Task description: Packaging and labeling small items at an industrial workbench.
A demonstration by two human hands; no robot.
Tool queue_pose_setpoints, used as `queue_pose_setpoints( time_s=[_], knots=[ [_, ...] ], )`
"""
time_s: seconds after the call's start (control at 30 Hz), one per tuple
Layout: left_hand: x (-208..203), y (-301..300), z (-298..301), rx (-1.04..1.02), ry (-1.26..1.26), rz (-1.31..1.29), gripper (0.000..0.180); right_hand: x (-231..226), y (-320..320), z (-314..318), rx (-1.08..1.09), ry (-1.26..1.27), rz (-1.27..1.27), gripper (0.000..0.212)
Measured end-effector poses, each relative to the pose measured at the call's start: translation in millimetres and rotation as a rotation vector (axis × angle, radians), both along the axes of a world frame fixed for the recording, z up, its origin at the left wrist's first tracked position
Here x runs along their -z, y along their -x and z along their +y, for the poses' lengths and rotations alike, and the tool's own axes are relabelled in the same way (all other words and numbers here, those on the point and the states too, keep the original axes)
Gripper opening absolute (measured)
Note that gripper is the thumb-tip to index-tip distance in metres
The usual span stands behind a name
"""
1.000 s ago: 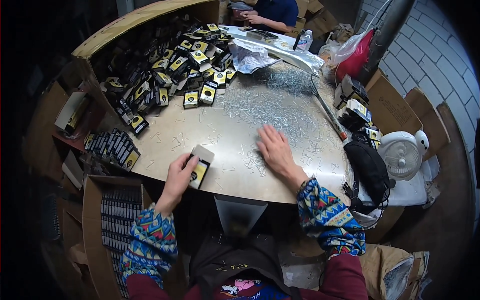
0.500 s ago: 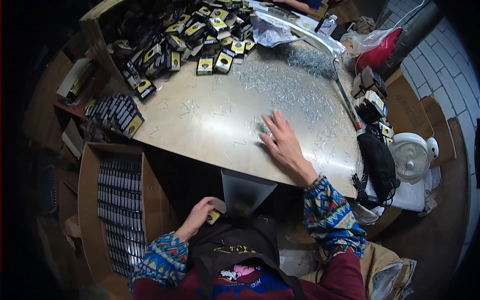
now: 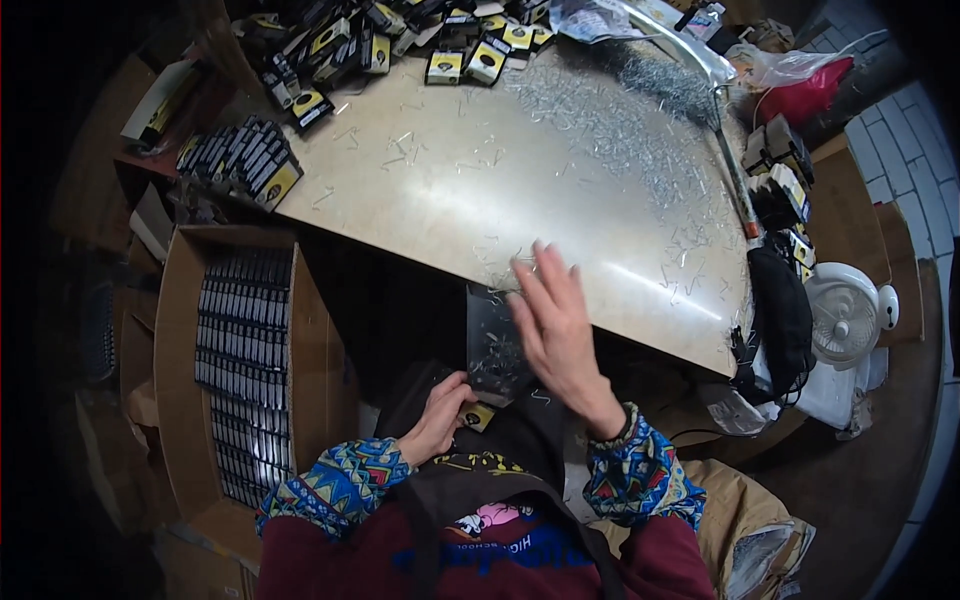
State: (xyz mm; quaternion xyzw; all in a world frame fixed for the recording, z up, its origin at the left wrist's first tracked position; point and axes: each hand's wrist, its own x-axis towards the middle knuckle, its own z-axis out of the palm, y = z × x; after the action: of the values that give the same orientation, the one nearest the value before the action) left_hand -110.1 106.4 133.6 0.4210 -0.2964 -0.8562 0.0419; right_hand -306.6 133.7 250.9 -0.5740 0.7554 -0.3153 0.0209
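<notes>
Slightly apart, right fingers (image 3: 553,278) forward

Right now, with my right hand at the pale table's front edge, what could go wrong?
Small silvery wire pieces coming down the grey sloping chute could miss the small black-and-yellow cardboard box in your left hand; one seems to lie on your dark cloth apron. Loose wire ends near your bare right hand might also prick you.
</notes>
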Motion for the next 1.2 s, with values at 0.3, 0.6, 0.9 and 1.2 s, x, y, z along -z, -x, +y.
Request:
queue_pose_setpoints(
  time_s=[0.3, 0.6, 0.9, 1.2],
  knots=[
    [-10, 3, 10, -0.071, 0.083, -0.055, 0.02, -29, -8, 37, -0.093, -0.06, -0.197, 0.034],
    [3, -2, 20, 0.352, 0.986, -0.149, 0.068, 45, -47, 54, -0.302, -0.2, 0.038, 0.045],
    [3, -15, 1, 0.456, 1.295, -0.213, 0.065, 43, -59, 69, -0.414, -0.288, -0.2, 0.043],
    [-28, -16, -15, 0.084, 1.463, 0.017, 0.081, 7, -28, 47, -0.176, -0.154, -0.592, 0.025]
  ],
)
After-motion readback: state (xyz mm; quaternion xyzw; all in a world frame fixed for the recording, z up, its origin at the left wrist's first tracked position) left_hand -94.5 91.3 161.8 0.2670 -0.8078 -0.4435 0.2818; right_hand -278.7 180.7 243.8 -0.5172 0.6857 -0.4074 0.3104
